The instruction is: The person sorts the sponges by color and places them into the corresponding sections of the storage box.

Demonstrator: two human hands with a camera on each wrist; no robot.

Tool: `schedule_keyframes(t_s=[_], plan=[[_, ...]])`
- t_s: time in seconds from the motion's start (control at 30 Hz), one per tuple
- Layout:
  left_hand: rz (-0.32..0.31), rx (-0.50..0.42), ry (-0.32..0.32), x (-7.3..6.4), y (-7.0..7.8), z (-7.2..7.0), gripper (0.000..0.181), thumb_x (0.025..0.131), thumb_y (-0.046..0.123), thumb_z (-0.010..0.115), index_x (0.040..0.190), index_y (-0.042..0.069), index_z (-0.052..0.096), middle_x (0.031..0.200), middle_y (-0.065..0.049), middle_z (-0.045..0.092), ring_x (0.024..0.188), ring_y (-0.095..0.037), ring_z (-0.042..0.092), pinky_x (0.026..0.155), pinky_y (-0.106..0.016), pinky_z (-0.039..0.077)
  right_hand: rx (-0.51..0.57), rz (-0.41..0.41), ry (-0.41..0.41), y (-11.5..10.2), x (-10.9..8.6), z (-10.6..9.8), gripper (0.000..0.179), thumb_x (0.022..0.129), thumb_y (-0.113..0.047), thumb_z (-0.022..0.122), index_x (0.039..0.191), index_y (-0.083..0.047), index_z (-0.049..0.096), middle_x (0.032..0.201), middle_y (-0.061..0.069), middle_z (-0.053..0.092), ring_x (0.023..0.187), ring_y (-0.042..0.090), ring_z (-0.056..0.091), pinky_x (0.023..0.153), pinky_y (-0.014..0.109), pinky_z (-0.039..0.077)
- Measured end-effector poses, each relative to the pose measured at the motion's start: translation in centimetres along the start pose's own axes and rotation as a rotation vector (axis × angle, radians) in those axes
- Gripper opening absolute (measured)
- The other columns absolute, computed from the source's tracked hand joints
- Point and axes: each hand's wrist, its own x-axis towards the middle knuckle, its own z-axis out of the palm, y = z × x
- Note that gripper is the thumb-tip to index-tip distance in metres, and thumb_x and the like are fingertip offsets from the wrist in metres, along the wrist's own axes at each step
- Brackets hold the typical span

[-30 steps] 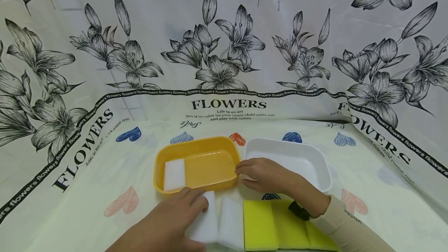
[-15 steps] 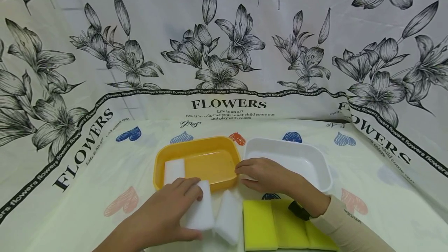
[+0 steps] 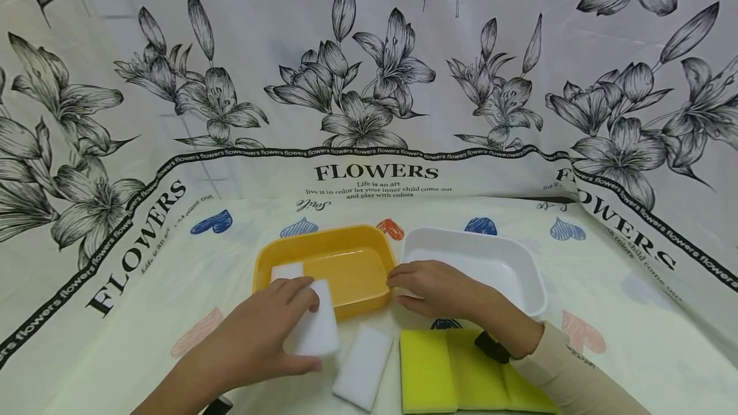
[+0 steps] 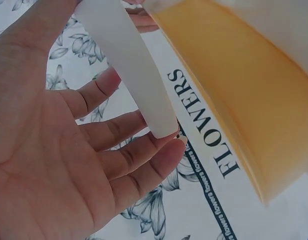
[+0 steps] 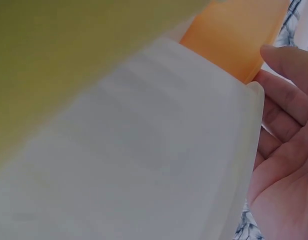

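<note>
My left hand (image 3: 256,328) holds a white sponge block (image 3: 317,322), tilted, in front of the yellow tray (image 3: 346,274). In the left wrist view the fingertips support the lower end of the sponge (image 4: 131,67), and the tray wall (image 4: 234,95) stands beside it. A second white sponge (image 3: 287,269) lies inside the tray's left end, partly hidden by my hand. Another white sponge (image 3: 363,367) lies on the cloth in front. My right hand (image 3: 435,284) rests its fingertips against the yellow tray's right end, the fingers loosely extended.
A white tray (image 3: 490,252) stands right of the yellow one, partly behind my right forearm. Several yellow sponges (image 3: 429,370) lie side by side at the front, partly under that forearm. A flower-printed curtain (image 3: 369,69) hangs behind the heart-patterned cloth (image 3: 138,344).
My left hand has lifted the white sponge and carried it up and left toward the yellow tray. The neighbouring white sponge tipped and now lies at an angle. My right hand stays in place.
</note>
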Motion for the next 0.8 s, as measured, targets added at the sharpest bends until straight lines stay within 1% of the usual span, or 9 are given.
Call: schedule_keyframes(t_s=[0.17, 0.33, 0.5, 0.7, 0.8], plan=[[-0.011, 0.008, 0.014, 0.4, -0.5, -0.2, 0.065, 0.071, 0.071, 0.077, 0.108, 0.022, 0.056, 0.138, -0.011, 0.054, 0.121, -0.030, 0.054, 0.100, -0.050, 0.049, 0.005, 0.006, 0.000, 0.1, 0.0, 0.0, 0.028, 0.092, -0.014, 0.073, 0.119, -0.004, 0.071, 0.120, 0.005, 0.070, 0.110, 0.018, 0.066, 0.095, 0.030, 0.053], [-0.016, -0.001, 0.012, 0.7, -0.8, -0.1, 0.063, 0.071, 0.066, 0.081, 0.108, 0.022, 0.056, 0.137, -0.011, 0.055, 0.119, -0.031, 0.055, 0.100, -0.050, 0.049, 0.009, 0.004, 0.004, 0.1, -0.1, 0.1, 0.029, 0.092, -0.014, 0.073, 0.119, -0.004, 0.071, 0.120, 0.006, 0.070, 0.110, 0.019, 0.066, 0.095, 0.030, 0.053], [-0.031, -0.005, 0.011, 1.1, -1.2, 0.0, 0.060, 0.071, 0.060, 0.084, 0.109, 0.022, 0.057, 0.138, -0.011, 0.055, 0.121, -0.032, 0.053, 0.101, -0.051, 0.048, 0.006, 0.001, 0.008, 0.2, -0.2, 0.2, 0.029, 0.092, -0.013, 0.074, 0.118, -0.003, 0.071, 0.120, 0.006, 0.070, 0.110, 0.019, 0.066, 0.095, 0.030, 0.053], [-0.004, -0.059, -0.003, 1.5, -2.3, 0.1, 0.057, 0.074, 0.055, 0.085, 0.111, 0.022, 0.056, 0.141, -0.010, 0.053, 0.129, -0.032, 0.050, 0.105, -0.052, 0.044, 0.007, -0.006, 0.010, 0.2, -0.2, 0.3, 0.029, 0.092, -0.014, 0.074, 0.119, -0.003, 0.071, 0.120, 0.006, 0.069, 0.111, 0.019, 0.065, 0.095, 0.030, 0.053], [0.004, -0.089, -0.014, 1.7, -2.9, 0.1, 0.056, 0.075, 0.055, 0.084, 0.112, 0.022, 0.056, 0.142, -0.008, 0.053, 0.128, -0.030, 0.050, 0.105, -0.051, 0.045, 0.010, -0.007, 0.013, 0.2, -0.2, 0.3, 0.029, 0.092, -0.014, 0.074, 0.119, -0.003, 0.071, 0.120, 0.005, 0.069, 0.111, 0.018, 0.065, 0.095, 0.030, 0.053]])
